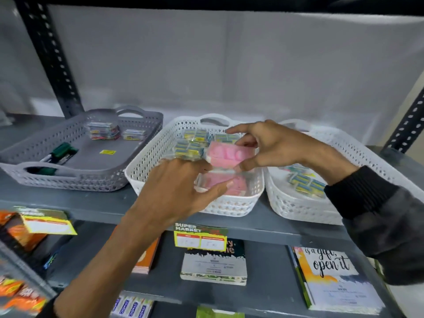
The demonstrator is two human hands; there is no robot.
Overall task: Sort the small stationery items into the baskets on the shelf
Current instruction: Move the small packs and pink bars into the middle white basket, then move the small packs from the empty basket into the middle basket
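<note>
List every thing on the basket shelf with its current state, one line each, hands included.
grey basket: on the shelf, holds green markers and small packs.
middle white basket: holds yellow-blue packs and pink packs.
right white basket: holds yellow-blue packs.
upper pink pack: lifted, pinched by the right hand.
lower pink pack: lying in the middle basket, left fingers on it.
left hand: reaching into the middle basket.
right hand: gripping the upper pink pack.

Grey metal shelf (91, 208) — three baskets side by side: grey basket (75, 177); middle white basket (149, 157); right white basket (286, 207).
</note>
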